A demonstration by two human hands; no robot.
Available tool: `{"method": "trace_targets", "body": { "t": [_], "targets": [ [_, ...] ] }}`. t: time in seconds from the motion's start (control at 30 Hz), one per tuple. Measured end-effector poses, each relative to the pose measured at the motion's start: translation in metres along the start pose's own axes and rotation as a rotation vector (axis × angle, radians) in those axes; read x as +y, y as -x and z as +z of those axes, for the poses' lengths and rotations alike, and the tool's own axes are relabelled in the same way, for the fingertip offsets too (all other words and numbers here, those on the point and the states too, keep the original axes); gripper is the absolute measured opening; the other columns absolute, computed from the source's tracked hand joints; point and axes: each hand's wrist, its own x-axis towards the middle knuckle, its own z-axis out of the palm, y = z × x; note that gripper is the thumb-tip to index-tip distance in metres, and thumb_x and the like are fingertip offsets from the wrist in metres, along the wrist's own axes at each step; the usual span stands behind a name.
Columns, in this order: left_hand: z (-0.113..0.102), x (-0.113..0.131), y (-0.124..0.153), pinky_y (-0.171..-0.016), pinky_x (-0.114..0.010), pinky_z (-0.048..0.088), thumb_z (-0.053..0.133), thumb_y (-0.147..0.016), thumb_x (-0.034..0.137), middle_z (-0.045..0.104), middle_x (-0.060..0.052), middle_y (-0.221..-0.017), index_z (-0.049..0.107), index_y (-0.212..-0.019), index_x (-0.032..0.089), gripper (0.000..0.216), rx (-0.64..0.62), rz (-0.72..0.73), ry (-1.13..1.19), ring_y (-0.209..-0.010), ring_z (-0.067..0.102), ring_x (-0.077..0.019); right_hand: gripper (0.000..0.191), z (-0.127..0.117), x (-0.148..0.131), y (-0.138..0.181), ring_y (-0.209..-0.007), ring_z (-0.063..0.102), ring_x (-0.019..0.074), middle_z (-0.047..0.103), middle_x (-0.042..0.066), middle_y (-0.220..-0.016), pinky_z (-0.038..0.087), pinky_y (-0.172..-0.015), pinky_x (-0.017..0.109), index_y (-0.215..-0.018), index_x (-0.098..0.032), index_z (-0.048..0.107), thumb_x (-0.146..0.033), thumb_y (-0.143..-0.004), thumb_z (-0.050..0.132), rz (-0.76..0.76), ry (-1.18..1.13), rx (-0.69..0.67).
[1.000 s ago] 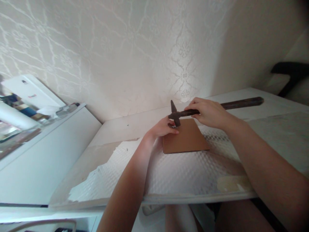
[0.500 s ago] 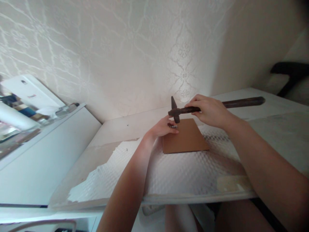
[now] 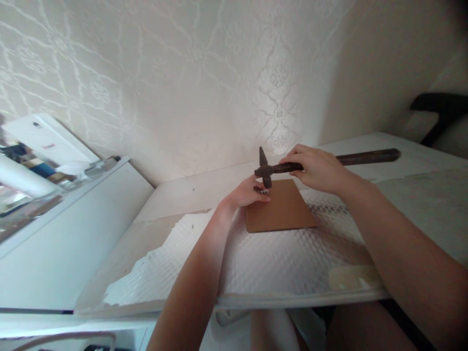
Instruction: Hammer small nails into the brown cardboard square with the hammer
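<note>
My right hand [image 3: 313,165] is closed around the wooden handle of a hammer [image 3: 365,157], near its dark metal head. The handle lies almost level, pointing right. Just below the hammer head, my left hand [image 3: 249,192] rests at the upper left edge of a flat brown board [image 3: 281,209]. Between its thumb and fingers sits a small dark piece with light spots [image 3: 261,190], too small to name. The hammer head partly covers the fingertips, and I cannot tell whether it touches the piece. The board lies flat on a white textured sheet [image 3: 263,273].
The sheet covers part of a pale worktop [image 3: 175,195] against a patterned wall [image 3: 204,97]. At left stands a white cabinet [image 3: 91,234] with a white box [image 3: 49,139] and assorted items on top. A black armrest-like part [image 3: 438,105] shows at far right.
The hammer's head and handle have dipped very slightly. My left hand and the brown board stay in place.
</note>
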Motion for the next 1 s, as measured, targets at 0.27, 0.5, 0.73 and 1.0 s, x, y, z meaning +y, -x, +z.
{"method": "trace_targets", "body": {
  "t": [0.27,0.5,0.73,1.0],
  "targets": [
    [-0.0005,-0.0049,-0.0046,-0.085,-0.032,0.041,0.074,-0.056,0.004,0.062,-0.001,-0.079,0.049,-0.120,0.011,0.068,0.021,-0.011,0.022,-0.084,0.058,-0.0156,0.035,-0.0020,0.0007,-0.0001,-0.083,0.057,0.0180,0.062,0.003,-0.102,0.038,-0.059,0.027,-0.102,-0.027,0.068,-0.014,-0.075,0.049,0.009,-0.002,0.030],
    [-0.0009,-0.0028,-0.0024,-0.087,-0.034,0.040,0.072,-0.060,0.008,0.066,-0.007,-0.087,0.061,-0.097,0.010,0.038,-0.024,-0.012,-0.038,-0.089,0.059,-0.0197,0.033,0.0010,0.0004,-0.0005,-0.083,0.058,0.0183,0.061,0.003,-0.102,0.038,-0.059,0.027,-0.101,-0.027,0.068,-0.014,-0.076,0.050,-0.023,0.000,-0.010],
    [0.0008,0.0016,-0.0001,-0.087,-0.035,0.040,0.072,-0.060,0.006,0.065,-0.007,-0.086,0.054,-0.110,0.009,0.054,-0.010,-0.030,0.007,-0.089,0.060,-0.0197,0.033,0.0002,0.0009,-0.0005,-0.081,0.058,0.0179,0.062,0.003,-0.101,0.038,-0.059,0.027,-0.101,-0.027,0.068,-0.014,-0.076,0.051,-0.013,-0.011,0.004],
    [0.0003,-0.0019,-0.0018,-0.085,-0.033,0.041,0.073,-0.059,0.005,0.065,-0.004,-0.084,0.048,-0.119,0.012,0.065,-0.009,-0.012,0.038,-0.086,0.060,-0.0172,0.033,-0.0009,0.0007,0.0000,-0.082,0.057,0.0181,0.061,0.003,-0.102,0.039,-0.061,0.027,-0.101,-0.027,0.067,-0.014,-0.076,0.050,-0.004,-0.015,0.009]
  ]
}}
